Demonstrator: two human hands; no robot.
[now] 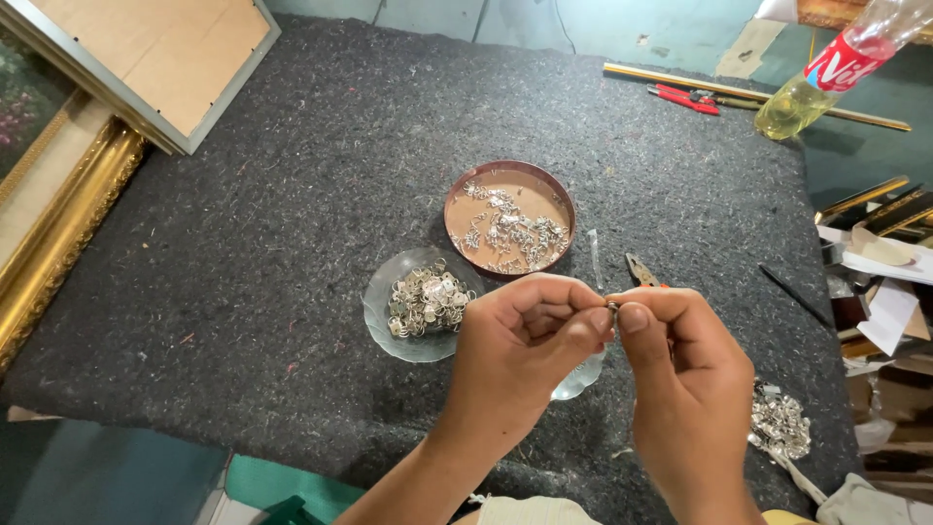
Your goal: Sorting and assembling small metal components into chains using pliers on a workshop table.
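Your left hand and right hand both pinch 1 tiny metal piece above the tabletop. If it slips, the fuzzy grey felt could hide it, or a sleeve could tip the glass dish.

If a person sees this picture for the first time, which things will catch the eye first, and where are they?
In the lower middle, the left hand and right hand meet, pinching a tiny metal piece between the fingertips. Just beyond them on the dark felt table stand a round brown lid and, to its left, a clear glass dish, both holding small silver metal parts. A gilded picture frame lies along the left edge.
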